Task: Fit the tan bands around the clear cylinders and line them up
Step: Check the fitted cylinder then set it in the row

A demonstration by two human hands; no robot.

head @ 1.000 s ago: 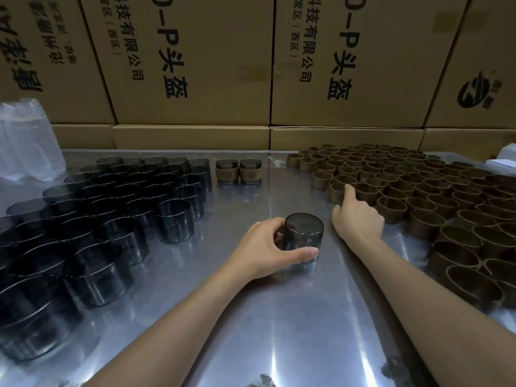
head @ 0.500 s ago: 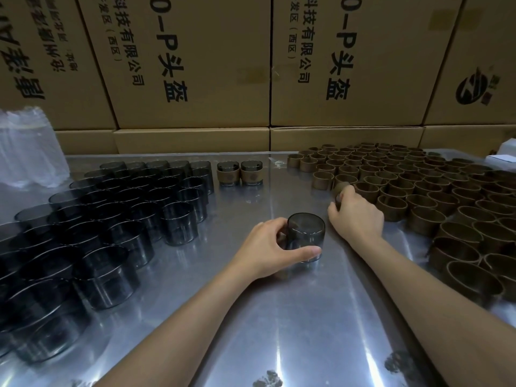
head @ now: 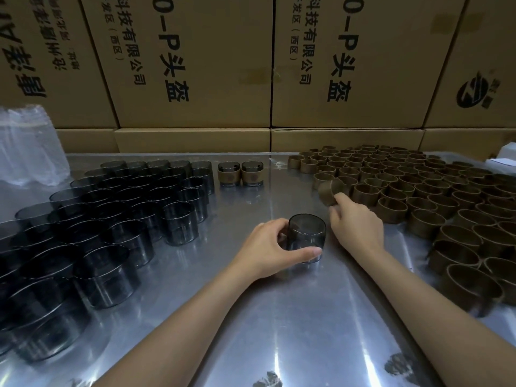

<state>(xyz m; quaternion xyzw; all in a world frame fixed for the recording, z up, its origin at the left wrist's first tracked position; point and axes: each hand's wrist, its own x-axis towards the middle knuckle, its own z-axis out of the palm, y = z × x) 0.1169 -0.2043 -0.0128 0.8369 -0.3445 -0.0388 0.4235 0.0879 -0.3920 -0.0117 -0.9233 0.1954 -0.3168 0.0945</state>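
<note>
Cylinder in work: one clear cylinder (head: pixel 306 237) is standing upright on the table (head: pixel 307 317), near the middle, in front of the person.
Left hand: the left hand (head: pixel 275 248) is holding this cylinder; the thumb and the fingers (head: pixel 308 251) are curling around its wall and keeping it steady.
Tan band: one tan band (head: pixel 331 191) is now tilting up at the near-left edge of the band field, just beyond the cylinder and not touching it.
Right hand: the right hand (head: pixel 356 224) is pinching the band's lower edge with closed fingers.
Change: one second ago this hand was only pointing with one finger at the bands; half a second ago it was closing on one; now the band is leaving the table.
Meaning: the pick seems done, so the next step is probably bringing the band over the cylinder and pushing it down around it.
Finished pieces: two banded cylinders (head: pixel 240 174) are standing side by side at the far middle of the table, so the row is only beginning.
Stock on the left: many bare cylinders (head: pixel 117 208) are waiting in rows.
Stock on the right: many loose bands (head: pixel 418 196) are lying close together.
Behind: cardboard boxes (head: pixel 195 65) are standing along the far edge, and a clear plastic bag (head: pixel 28 146) is sitting at the far left.
</note>
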